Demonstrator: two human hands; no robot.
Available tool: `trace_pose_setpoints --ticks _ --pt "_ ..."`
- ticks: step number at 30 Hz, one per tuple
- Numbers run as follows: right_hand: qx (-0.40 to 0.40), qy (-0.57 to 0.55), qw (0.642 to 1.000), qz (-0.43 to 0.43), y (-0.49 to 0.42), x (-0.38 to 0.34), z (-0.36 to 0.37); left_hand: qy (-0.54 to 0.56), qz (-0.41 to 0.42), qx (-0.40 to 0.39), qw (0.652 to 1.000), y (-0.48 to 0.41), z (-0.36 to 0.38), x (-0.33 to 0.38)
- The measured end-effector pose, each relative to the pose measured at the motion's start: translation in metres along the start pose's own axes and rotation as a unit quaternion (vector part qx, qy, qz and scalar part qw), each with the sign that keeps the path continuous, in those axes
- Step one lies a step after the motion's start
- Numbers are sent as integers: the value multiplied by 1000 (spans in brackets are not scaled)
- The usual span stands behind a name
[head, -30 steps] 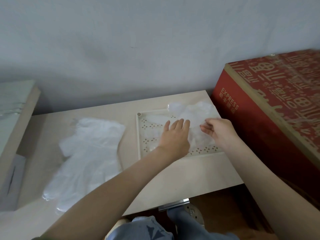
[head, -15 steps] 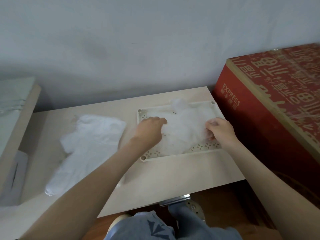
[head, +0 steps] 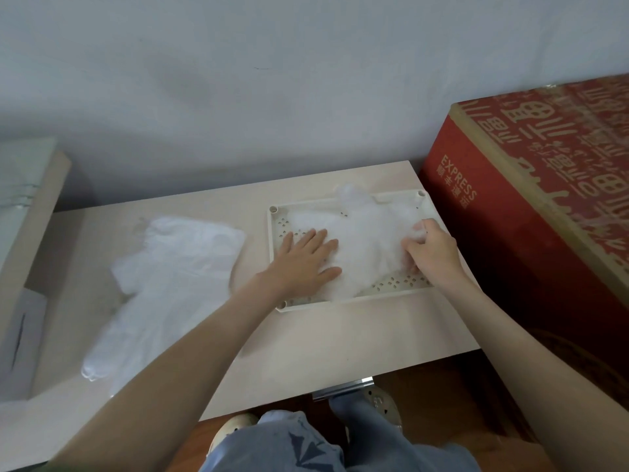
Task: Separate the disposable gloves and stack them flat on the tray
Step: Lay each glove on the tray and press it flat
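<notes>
From the head camera, looking down: a thin, cloudy-white plastic glove [head: 367, 240] lay crumpled across a cream plastic tray [head: 343, 302]. The tray was rectangular, with a low raised rim, round sockets at its corners and a floor pierced by small clusters of holes. One wrinkled tip of the glove poked over the tray's far rim.

The left hand [head: 303, 264] rested palm down on the glove's left part, fingers straight and slightly spread, pressing the film flat. The right hand [head: 430, 252] sat on the glove's right part with its fingers curled, pinching a bunch of the film.

Well to the left of the tray, a heap of loose gloves [head: 170, 277] of the same filmy, translucent plastic lay flat on the table, finger tips pointing toward the near edge.

The table [head: 340, 342] was pale beige with a smooth, matte top, pushed against a plain grey-white wall [head: 272, 80]. A tan cardboard carton [head: 44, 206] stood at its left end. Blue jeans [head: 306, 447] and a light shoe [head: 235, 425] showed below the near edge.

A large glossy red box [head: 510, 240] stood just beside the table's right end. Gold letters on its side read "EXPRESS", with small Chinese characters beneath; larger gold characters covered its top, too skewed to read.
</notes>
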State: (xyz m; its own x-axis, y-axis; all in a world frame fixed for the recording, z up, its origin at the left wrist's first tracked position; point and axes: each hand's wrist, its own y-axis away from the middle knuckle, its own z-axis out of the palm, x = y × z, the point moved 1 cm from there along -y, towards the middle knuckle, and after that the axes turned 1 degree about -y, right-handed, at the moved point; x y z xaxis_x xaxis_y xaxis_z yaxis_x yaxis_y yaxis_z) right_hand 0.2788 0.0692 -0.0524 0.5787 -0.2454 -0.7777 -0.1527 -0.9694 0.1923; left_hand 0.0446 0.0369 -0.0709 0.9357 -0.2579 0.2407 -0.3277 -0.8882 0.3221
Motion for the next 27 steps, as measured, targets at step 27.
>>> trace_pose_setpoints --ticks 27 --pt "53 340 925 -162 1 -3 4 -56 0 105 993 -4 -10 8"
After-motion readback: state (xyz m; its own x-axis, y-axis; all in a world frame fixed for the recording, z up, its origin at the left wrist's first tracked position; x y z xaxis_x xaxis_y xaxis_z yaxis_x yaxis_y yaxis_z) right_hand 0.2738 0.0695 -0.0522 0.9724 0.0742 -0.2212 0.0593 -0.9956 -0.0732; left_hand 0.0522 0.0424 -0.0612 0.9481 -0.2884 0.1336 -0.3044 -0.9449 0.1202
